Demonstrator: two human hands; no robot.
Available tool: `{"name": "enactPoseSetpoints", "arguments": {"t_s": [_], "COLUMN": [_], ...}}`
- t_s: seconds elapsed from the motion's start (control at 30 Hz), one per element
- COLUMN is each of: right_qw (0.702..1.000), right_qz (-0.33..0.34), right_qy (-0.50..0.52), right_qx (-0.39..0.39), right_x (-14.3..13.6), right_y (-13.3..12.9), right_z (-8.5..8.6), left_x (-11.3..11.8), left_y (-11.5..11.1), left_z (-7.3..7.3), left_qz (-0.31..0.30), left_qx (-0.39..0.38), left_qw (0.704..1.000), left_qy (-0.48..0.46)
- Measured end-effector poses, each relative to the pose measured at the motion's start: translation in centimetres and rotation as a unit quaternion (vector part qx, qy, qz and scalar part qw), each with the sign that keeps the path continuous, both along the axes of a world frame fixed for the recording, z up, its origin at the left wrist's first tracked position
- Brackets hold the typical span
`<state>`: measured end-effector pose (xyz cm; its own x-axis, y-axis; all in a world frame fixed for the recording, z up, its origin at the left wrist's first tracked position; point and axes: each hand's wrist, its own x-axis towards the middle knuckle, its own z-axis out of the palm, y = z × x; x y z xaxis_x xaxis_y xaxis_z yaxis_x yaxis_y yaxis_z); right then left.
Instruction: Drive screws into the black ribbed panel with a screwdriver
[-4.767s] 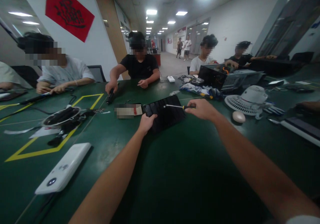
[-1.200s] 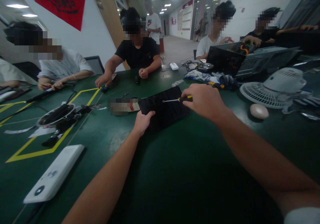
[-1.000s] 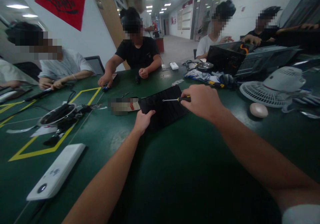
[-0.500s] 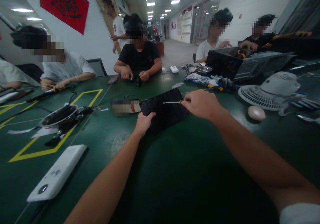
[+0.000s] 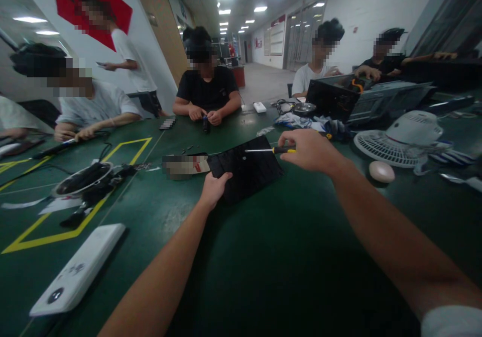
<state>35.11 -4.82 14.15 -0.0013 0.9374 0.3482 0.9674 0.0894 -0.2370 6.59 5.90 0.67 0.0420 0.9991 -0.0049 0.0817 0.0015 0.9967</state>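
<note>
My left hand (image 5: 215, 189) grips the near left corner of a flat black rectangular panel (image 5: 248, 176), thumb on top. The panel lies slanted over the green table; whether its underside rests on the table I cannot tell. In my right hand (image 5: 311, 148) is a screwdriver (image 5: 259, 150) with a black and yellow handle, fingers closed about the handle's end. Its shaft points left across the panel, and the tip is near a small pale spot on the surface; contact is unclear. A partly blurred flat item (image 5: 186, 166) lies by the panel's left edge.
A white power bank (image 5: 79, 271) lies front left, beyond it a clear-rimmed bowl (image 5: 81, 179) with black parts. A white fan (image 5: 399, 138), a pale oval object (image 5: 381, 172) and an open computer case (image 5: 335, 96) are on the right. Several people sit around the table.
My right hand has slid back along the screwdriver, showing more of its handle. A pale spot now shows on the panel. A standing person has moved left; the view has shifted slightly.
</note>
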Motion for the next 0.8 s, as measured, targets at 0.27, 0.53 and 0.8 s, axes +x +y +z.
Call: {"name": "enactPoseSetpoints", "arguments": {"t_s": [0.27,0.53,0.8], "right_qw": [1.000,1.000,1.000], "right_qz": [-0.002,0.001,-0.006], "right_qy": [0.009,0.001,-0.002], "right_qx": [0.000,-0.009,-0.019], "right_x": [-0.78,-1.00,-0.81], "right_y": [-0.01,0.11,0.29], "right_z": [-0.27,-0.41,-0.56], "left_x": [-0.09,-0.08,-0.36], "left_y": [0.10,0.09,0.27], "left_z": [-0.23,-0.15,-0.47], "left_qz": [-0.014,-0.012,-0.018], "left_qx": [0.004,0.001,-0.001], "left_qw": [1.000,1.000,1.000], "left_qy": [-0.010,-0.009,-0.007]}}
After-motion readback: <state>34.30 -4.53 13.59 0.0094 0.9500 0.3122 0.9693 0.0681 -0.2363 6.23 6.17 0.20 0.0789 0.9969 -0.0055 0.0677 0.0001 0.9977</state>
